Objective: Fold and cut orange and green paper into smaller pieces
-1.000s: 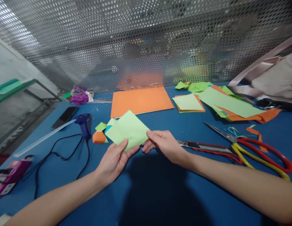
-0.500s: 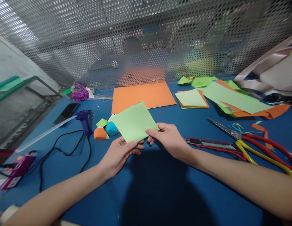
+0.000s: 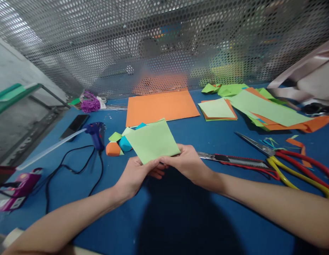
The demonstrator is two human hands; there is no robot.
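A light green square of paper [image 3: 155, 140] is held up above the blue table, tilted, between both hands. My left hand [image 3: 135, 175] pinches its lower edge, thumb on the front face and fingers behind. My right hand [image 3: 187, 161] grips the lower right corner, its thumb tip close beside the left thumb. Past the paper's left side sit small folded paper pieces in orange [image 3: 113, 149], blue [image 3: 125, 143] and green [image 3: 115, 136]. Behind the paper lies a large orange sheet [image 3: 161, 106]. To the right of my right hand rests a box cutter [image 3: 238, 161].
Scissors [image 3: 276, 154] with red and yellow handles lie at right, near paper scraps. A square paper stack [image 3: 217, 109] and loose sheets [image 3: 270, 106] are behind. At left are a blue glue gun [image 3: 95, 134], its cord, a phone [image 3: 74, 126] and purple string [image 3: 90, 102]. Perforated metal [image 3: 159, 46] rises behind.
The thumbs have come together at the paper's lower edge, my right one sliding left. The paper has tipped and sunk slightly toward me, showing more of the blue pieces behind it.
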